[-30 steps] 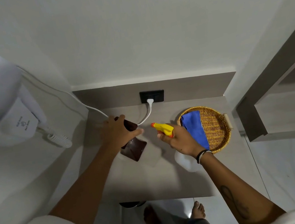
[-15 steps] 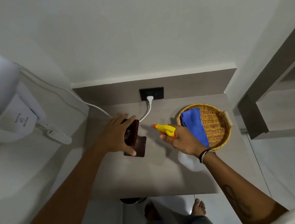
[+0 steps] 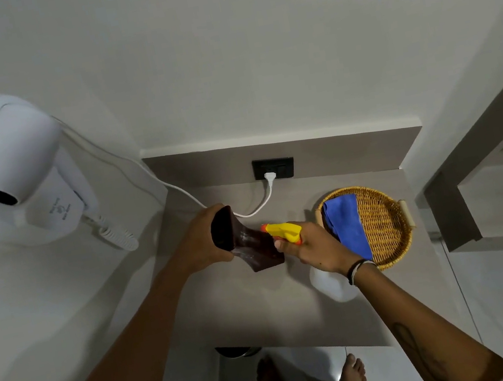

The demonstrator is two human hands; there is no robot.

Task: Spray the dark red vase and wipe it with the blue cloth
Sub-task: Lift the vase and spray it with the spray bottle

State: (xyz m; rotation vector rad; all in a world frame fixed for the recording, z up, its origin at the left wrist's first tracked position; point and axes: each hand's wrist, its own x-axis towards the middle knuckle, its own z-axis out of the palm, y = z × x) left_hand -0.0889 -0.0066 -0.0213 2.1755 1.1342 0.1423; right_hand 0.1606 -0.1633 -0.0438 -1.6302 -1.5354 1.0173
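Observation:
My left hand (image 3: 201, 244) grips the dark red vase (image 3: 246, 245) by its neck and holds it tilted above the counter, mouth toward me and square base toward the right. Its side looks wet and glossy. My right hand (image 3: 316, 251) holds the spray bottle (image 3: 284, 231), whose yellow nozzle nearly touches the vase. The bottle's white body (image 3: 332, 283) hangs below my wrist. The blue cloth (image 3: 347, 225) lies folded in the wicker basket (image 3: 384, 227), just behind my right hand.
A white wall-mounted hair dryer (image 3: 6, 179) hangs at the left, with its cord running to a black socket (image 3: 274, 169) at the back of the grey counter (image 3: 265, 315). Shelving stands at the right. My bare feet show below the counter's front edge.
My left hand has lifted the vase off the counter and tilted it toward the right. My right hand has brought the spray nozzle closer, up to the vase's side.

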